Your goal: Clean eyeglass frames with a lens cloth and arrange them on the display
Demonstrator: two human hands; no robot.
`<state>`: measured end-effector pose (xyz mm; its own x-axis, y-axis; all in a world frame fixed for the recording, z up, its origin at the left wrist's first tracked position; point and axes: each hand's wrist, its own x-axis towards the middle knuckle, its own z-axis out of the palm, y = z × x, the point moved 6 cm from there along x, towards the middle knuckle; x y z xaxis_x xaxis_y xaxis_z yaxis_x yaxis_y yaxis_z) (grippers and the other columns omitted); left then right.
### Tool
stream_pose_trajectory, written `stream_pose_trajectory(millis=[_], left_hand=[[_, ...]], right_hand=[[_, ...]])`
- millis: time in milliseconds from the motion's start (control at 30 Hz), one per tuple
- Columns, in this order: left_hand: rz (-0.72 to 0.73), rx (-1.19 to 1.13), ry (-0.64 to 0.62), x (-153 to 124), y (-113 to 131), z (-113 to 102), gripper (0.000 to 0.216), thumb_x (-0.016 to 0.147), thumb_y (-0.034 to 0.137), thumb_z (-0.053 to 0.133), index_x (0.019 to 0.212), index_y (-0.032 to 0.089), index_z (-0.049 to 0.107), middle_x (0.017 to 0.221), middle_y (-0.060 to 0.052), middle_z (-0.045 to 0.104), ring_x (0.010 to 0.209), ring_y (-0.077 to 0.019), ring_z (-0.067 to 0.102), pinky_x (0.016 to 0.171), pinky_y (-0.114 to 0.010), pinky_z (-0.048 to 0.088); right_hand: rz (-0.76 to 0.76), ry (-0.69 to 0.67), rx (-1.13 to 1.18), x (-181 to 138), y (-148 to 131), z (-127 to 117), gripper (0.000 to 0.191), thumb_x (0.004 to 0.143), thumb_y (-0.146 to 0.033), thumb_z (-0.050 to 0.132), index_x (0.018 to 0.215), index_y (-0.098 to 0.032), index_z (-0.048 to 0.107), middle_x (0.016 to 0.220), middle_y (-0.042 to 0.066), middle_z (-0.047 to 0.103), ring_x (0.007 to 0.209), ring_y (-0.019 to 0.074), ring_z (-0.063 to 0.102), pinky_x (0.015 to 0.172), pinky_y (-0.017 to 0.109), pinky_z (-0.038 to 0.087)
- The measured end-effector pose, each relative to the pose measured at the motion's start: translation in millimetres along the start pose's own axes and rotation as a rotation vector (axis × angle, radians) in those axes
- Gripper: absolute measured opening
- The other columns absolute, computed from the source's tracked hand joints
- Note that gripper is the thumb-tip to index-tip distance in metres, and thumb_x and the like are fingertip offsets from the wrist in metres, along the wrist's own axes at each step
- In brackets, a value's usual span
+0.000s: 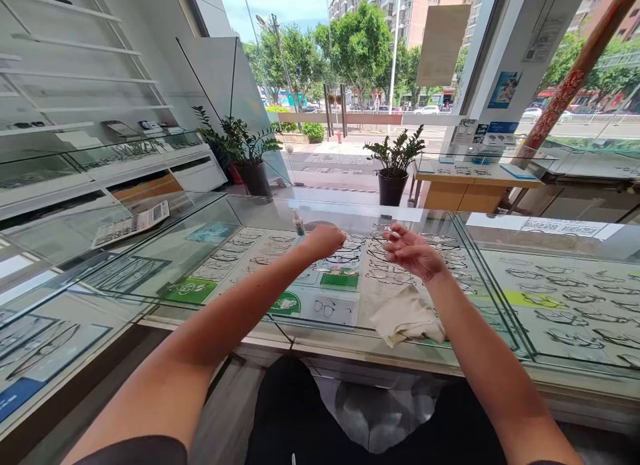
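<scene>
The left hand (326, 240) is bent inward at the wrist with its knuckles up; its fingertips are hidden, so I cannot tell whether it is closed on something. The right hand (416, 254), a little way to its right, is raised with the fingers loosely bent and parted, the palm turned partly toward the left hand. Both are over a glass counter (345, 346).

Just left of the left hand is a small white bottle (299, 224) with a coloured label, and a dark rounded object (320, 223) shows partly behind that hand. Below the right hand, closer to the body, a crumpled cream cloth (407, 318) lies on the glass beside the right forearm; whether they touch is unclear.

Beneath both hands, inside the counter, run rows of eyeglasses (345, 259). A green card (340, 278) lies below the left hand, and nearer the body one pair of glasses (325, 310) sits on a white panel. More eyewear fills the section to the right of the right hand.

Beyond the hands, past the counter, stand two potted plants (393, 185), one farther to the left. To the right of them is a wooden table (450, 193); farther out, trees (357, 45) line a street.
</scene>
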<state>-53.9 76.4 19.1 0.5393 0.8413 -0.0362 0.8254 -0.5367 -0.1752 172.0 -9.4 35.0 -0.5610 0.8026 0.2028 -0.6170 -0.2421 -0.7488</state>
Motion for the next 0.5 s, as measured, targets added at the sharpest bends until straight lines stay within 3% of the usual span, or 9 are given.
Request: stream_pose_trajectory(millis=[367, 500], left_hand=[[-0.011, -0.035, 0.004, -5, 4, 3, 0.019, 0.089, 0.012, 0.064, 0.090, 0.014, 0.083, 0.099, -0.020, 0.082, 0.092, -0.0360, 0.078, 0.081, -0.042, 0.055], [-0.012, -0.077, 0.082, -9, 9, -8, 0.016, 0.091, 0.020, 0.068, 0.099, 0.014, 0.081, 0.104, -0.020, 0.081, 0.094, -0.0353, 0.077, 0.079, -0.041, 0.055]], right_hand=[[0.024, -0.005, -0.039, -2, 2, 4, 0.054, 0.061, 0.001, 0.085, 0.106, -0.026, 0.072, 0.105, -0.001, 0.062, 0.075, 0.0094, 0.047, 0.066, 0.024, 0.047], [-0.010, 0.081, -0.104, 2, 3, -4, 0.051, 0.059, -0.002, 0.089, 0.102, -0.026, 0.075, 0.103, -0.002, 0.061, 0.077, 0.0088, 0.050, 0.067, 0.024, 0.046]])
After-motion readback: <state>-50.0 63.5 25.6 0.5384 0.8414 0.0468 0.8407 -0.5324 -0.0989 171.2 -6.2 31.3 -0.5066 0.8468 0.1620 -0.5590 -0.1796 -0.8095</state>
